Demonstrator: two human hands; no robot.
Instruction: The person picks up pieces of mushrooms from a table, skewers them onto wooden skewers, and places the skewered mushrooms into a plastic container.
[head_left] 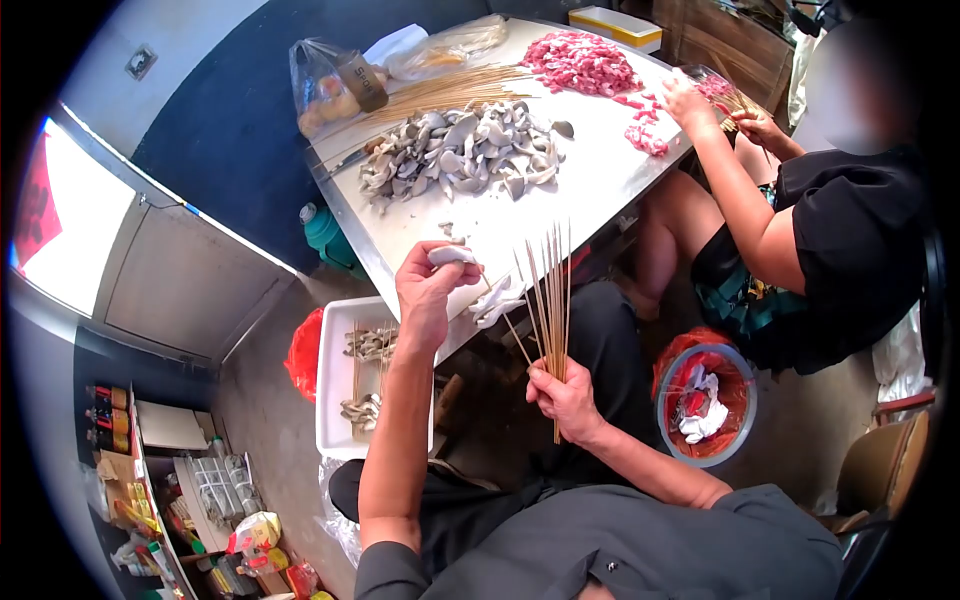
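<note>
My left hand [430, 285] pinches a pale mushroom piece [452, 256] near the table's front edge. Just below it, a skewer with white-grey mushroom pieces [497, 302] threaded on it slants down to my right hand [565, 400]. That hand is wrapped round a fanned bundle of thin wooden skewers [552, 300], their tips pointing up. Beyond my hands, a heap of grey mushrooms [460, 150] lies on the metal table [590, 195]. More loose skewers [450, 88] lie behind the heap.
Pink meat pieces [580, 62] lie at the table's far side. A co-worker [790, 220] at the right handles skewers and meat. A white tray [328, 400] holds threaded mushroom skewers. A lined bucket [706, 400] stands right, a teal jug [325, 235] left.
</note>
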